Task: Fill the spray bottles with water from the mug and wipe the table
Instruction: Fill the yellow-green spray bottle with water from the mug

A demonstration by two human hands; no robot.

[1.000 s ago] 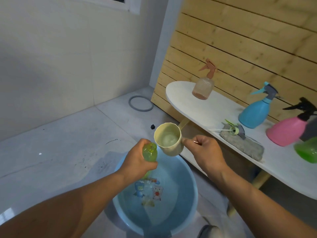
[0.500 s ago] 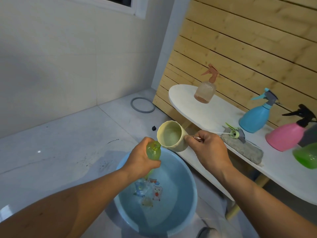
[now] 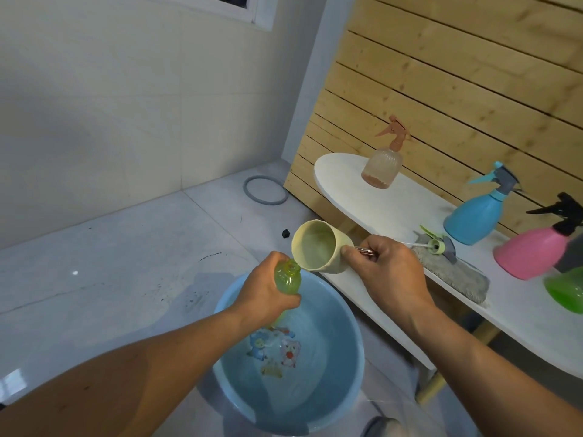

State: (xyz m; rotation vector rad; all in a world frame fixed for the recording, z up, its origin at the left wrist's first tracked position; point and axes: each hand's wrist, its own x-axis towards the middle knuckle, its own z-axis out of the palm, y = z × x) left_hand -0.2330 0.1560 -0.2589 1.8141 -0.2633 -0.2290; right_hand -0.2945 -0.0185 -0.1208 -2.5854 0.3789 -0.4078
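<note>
Cream mug (image 3: 318, 246) tilted over green bottle (image 3: 287, 276)

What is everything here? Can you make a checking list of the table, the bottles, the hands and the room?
Surface: white table against the wood-slat wall.
Job's things: cream mug tipped over the uncapped green bottle; grey cloth, loose sprayer head, peach, blue and pink sprayers on the table.
Clutter: blue basin below; grey ring on the floor.
Grippers: left hand grips the bottle; right hand holds the mug handle.
Cables: nothing seen.
Surroundings: tiled floor, pale wall.
</note>
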